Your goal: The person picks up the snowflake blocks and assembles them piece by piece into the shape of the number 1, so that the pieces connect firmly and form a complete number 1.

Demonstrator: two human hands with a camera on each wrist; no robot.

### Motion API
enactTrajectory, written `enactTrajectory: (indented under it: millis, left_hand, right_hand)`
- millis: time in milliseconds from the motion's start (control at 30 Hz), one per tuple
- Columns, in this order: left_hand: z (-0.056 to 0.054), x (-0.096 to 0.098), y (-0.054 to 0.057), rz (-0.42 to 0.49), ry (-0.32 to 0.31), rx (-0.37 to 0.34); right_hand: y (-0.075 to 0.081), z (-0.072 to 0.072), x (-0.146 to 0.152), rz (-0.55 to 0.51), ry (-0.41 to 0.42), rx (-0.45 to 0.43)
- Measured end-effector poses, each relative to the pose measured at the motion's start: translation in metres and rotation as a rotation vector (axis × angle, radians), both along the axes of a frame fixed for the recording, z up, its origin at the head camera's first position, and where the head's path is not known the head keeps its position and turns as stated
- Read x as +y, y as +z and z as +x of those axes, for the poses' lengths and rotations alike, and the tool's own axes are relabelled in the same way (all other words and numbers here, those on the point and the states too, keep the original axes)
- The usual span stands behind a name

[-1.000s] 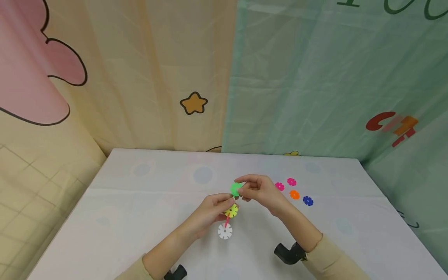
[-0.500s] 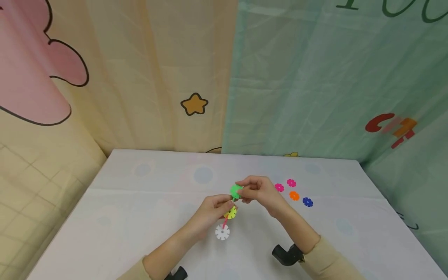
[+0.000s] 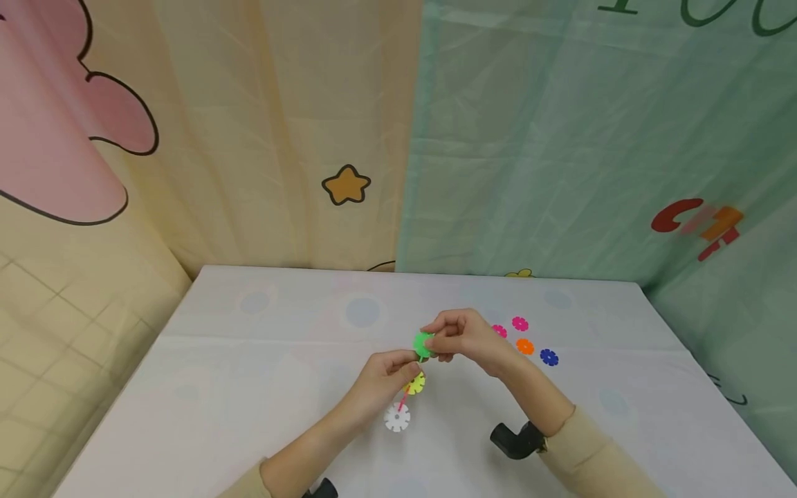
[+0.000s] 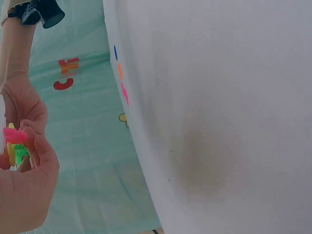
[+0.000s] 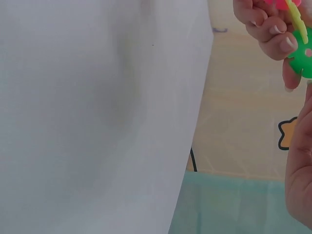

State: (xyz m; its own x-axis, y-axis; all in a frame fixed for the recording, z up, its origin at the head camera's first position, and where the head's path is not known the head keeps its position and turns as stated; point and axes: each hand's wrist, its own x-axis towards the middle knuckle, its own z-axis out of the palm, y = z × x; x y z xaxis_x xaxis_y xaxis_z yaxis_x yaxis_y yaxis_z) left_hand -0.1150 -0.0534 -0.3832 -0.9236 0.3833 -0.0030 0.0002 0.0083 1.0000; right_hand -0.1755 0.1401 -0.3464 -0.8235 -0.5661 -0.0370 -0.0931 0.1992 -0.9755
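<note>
Notched plastic discs are joined in a chain, held above the white table. A green disc (image 3: 423,344) is at its upper end, then a yellow disc (image 3: 416,384), a pink disc (image 3: 404,399) seen edge-on and a white disc (image 3: 397,418) hanging lowest. My left hand (image 3: 381,384) pinches the chain near the yellow disc, its thumb partly covering it. My right hand (image 3: 468,340) pinches the green disc between thumb and fingers. The left wrist view shows the pink disc (image 4: 16,136) beside the fingers; exactly where green and yellow join is hidden.
Right of my right hand lie loose discs on the table (image 3: 261,387): an orange disc (image 3: 525,346), a blue disc (image 3: 549,357) and two pink ones, the nearer pink disc (image 3: 499,331) partly behind the hand. Printed curtains (image 3: 535,138) hang behind the table.
Both hands and the chain have shifted slightly down and right. The white disc has swung a little to the left and lower. Each hand keeps its pinch.
</note>
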Motion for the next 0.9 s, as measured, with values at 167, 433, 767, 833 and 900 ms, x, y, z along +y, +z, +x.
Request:
enactTrajectory:
  millis: [167, 433, 767, 833, 900]
  left_hand:
    - [0.002, 0.002, -0.001, -0.017, 0.023, 0.008]
    - [0.000, 0.004, 0.001, 0.000, 0.079, 0.065]
    - [0.001, 0.005, 0.004, 0.015, 0.127, 0.082]
    - [0.002, 0.005, 0.005, 0.002, 0.125, 0.084]
    - [0.003, 0.004, 0.005, -0.018, 0.119, 0.092]
  right_hand:
    - [0.002, -0.001, 0.002, -0.014, 0.054, -0.008]
    - [0.001, 0.004, -0.004, -0.066, -0.027, 0.018]
    - [-0.003, 0.011, -0.008, -0.168, -0.105, -0.018]
    - [-0.002, 0.010, -0.007, -0.150, -0.079, -0.017]
    - [0.000, 0.008, -0.005, -0.123, -0.034, -0.007]
